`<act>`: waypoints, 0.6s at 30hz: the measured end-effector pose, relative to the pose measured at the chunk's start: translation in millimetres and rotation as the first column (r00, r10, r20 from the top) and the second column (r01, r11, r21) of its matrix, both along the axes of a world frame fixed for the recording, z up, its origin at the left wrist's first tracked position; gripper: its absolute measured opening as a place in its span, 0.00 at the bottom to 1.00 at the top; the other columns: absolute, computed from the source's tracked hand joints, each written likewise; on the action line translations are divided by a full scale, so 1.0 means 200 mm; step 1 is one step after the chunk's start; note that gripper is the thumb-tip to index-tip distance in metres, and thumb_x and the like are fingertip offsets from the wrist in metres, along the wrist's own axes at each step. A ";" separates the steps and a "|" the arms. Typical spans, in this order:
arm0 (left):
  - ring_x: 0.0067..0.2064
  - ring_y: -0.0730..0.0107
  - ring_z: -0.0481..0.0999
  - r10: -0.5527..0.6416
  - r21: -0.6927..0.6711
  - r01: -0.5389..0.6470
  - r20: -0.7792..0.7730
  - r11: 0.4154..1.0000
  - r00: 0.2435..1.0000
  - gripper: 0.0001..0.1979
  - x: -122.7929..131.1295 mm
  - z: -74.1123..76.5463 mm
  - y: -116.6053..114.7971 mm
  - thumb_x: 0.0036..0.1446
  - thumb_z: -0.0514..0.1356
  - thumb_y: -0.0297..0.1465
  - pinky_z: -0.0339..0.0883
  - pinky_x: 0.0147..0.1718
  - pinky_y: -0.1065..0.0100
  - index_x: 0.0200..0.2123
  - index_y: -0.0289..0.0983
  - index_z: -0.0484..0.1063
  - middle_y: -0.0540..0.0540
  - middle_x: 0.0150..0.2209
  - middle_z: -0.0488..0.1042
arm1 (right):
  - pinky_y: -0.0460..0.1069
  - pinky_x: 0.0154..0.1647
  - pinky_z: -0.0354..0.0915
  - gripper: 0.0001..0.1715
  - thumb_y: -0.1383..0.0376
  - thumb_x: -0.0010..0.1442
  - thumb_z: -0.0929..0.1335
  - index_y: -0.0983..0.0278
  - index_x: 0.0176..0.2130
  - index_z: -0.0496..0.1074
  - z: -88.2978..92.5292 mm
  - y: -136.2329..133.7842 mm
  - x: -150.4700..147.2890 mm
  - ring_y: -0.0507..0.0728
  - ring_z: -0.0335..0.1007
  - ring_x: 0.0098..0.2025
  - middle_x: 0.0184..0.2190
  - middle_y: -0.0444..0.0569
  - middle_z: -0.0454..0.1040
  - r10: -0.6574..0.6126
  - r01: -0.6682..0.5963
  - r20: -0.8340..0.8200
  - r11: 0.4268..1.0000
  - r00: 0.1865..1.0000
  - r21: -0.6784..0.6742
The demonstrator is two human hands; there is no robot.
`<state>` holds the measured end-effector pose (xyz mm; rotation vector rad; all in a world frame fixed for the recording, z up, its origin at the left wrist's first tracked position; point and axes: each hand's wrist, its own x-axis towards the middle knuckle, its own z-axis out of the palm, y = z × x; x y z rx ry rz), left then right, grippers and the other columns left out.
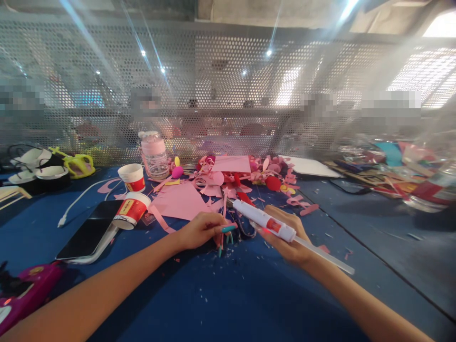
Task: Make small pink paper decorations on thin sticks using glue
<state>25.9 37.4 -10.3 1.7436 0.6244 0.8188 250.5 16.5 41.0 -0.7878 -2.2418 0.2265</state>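
Lying nearest, at the lower left of the frame: one magenta device (33, 292), cut by the edge, on a dark blue desk (213, 308) sprinkled with small pale bits.

Centre: one left hand (204, 231), teal nails, its grip drawn nearly together in a pinch on a narrow pink strip (225, 203) that rises from the fingers; the lower end is hard to make out among them.

Right of centre: one right hand (294, 237), its grip wrapped around the body of a white glue gun (263, 219). Red part on the gun's side; translucent stick jutting from its rear toward the lower right. Nozzle pointing to the upper left, just beside the strip; whether the two touch cannot be told.

Left of centre: one black phone (89, 232) on a pale flat object; one red-and-white paper cup (130, 212), tilted, at the phone's upper corner; a second cup (131, 178), upright, behind it; one white cable (83, 194).

Middle of the frame, behind the hands: one large pink sheet (178, 202); then a heap of scraps (274, 183), mostly pink, some red and yellow.

Further back: one clear bottle (155, 159) with a pink band, left; one white sheet (311, 167), right.

Farthest, across the upper frame: one perforated screen (228, 85).
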 end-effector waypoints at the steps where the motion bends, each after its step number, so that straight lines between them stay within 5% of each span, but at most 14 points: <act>1: 0.21 0.76 0.72 0.001 0.000 -0.001 0.001 1.000 1.000 0.14 0.00 0.00 0.00 0.56 0.54 0.37 0.68 0.22 0.73 0.31 0.31 0.69 0.50 0.20 0.69 | 0.48 0.24 0.55 0.07 0.65 0.56 0.61 0.63 0.28 0.63 0.00 0.00 0.00 0.52 0.57 0.24 0.22 0.44 0.61 0.000 0.000 -0.003 1.000 1.000 0.009; 18: 0.21 0.76 0.72 -0.008 0.001 0.008 -0.011 1.000 1.000 0.15 0.00 0.01 0.00 0.55 0.54 0.39 0.67 0.21 0.74 0.32 0.31 0.69 0.50 0.20 0.68 | 0.49 0.22 0.54 0.08 0.65 0.56 0.61 0.62 0.26 0.62 0.00 0.00 0.01 0.53 0.56 0.23 0.21 0.45 0.60 -0.004 0.004 -0.032 1.000 0.999 -0.015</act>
